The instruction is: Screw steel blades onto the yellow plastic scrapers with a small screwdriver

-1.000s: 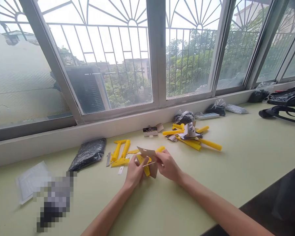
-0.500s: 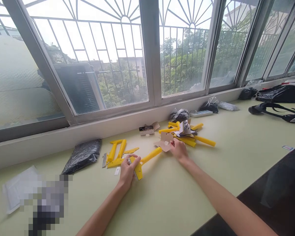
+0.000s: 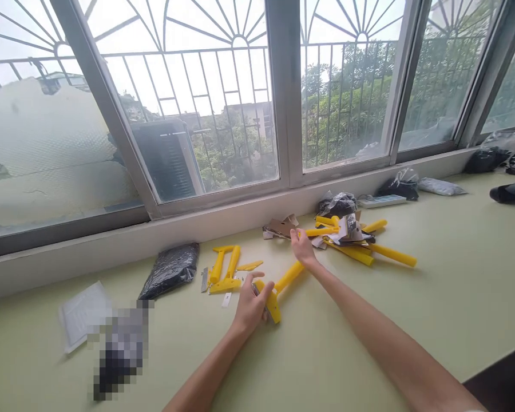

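Observation:
My left hand (image 3: 253,303) grips a yellow scraper (image 3: 289,277) by its wide blade head, the handle pointing away to the right. My right hand (image 3: 302,247) reaches out past that handle, fingers closed at the edge of an opened brown cardboard packaging (image 3: 283,228) near the sill. Just right of these fingers lies a pile of yellow scrapers (image 3: 349,252), one with a printed card sleeve (image 3: 350,228) on its head. Left of my left hand lie more yellow scrapers (image 3: 225,284) with a metal blade (image 3: 205,280), a small yellow piece (image 3: 249,266) and a white tag (image 3: 226,300).
On the pale green table (image 3: 326,355), a black plastic packet (image 3: 171,269) and a clear packet (image 3: 86,315) lie to the left. Along the window sill stand a bagged black bundle (image 3: 337,204), a white power strip (image 3: 381,201) and further bags.
My right hand has carried the cardboard away from the scraper handle to the small box by the sill. My left hand still holds the scraper. The view has swung left.

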The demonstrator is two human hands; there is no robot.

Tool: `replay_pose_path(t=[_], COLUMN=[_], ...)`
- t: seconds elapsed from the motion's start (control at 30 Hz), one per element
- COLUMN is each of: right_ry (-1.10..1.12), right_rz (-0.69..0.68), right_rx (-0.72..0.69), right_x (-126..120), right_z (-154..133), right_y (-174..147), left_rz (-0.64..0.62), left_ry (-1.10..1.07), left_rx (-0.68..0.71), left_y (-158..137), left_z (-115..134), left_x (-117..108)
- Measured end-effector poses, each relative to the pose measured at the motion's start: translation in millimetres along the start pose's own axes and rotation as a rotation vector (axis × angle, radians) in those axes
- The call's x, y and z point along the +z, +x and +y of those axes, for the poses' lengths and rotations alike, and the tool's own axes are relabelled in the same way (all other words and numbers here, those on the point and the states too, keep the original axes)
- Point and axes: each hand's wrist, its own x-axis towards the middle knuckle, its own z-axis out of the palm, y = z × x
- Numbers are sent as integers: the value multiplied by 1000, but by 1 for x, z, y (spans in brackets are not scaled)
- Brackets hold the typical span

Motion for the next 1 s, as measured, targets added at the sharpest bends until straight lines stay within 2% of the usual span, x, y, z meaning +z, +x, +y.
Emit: replay_pose_path(t=[0.1,0.27,0.4,0.53,0.73,1.0], right_ry=[-59,-64,138,291,228,179], right_rz=[-34,-163,-192,-195,-284,-345], right_rx=[-66,-226,-221,-179,-250,-342], right_x=[-9,-54,-77,-80,-78,-79], right_z=[6,6,-3,-11,-8,-8], right_y=[-35,-85,-111,-120,-121,-124], left_rz=[-33,-24,15,6,95,98], left_ry=[-74,-206,-225,-265,-332,-420], left_rx=[-21,-115,-88,-90,-182,-98], left_y=[3,6,8,10,8,2], left_z=[0,0,-4,-7,-1,4], left_x=[-1,-2,-1,-1,-5,-1])
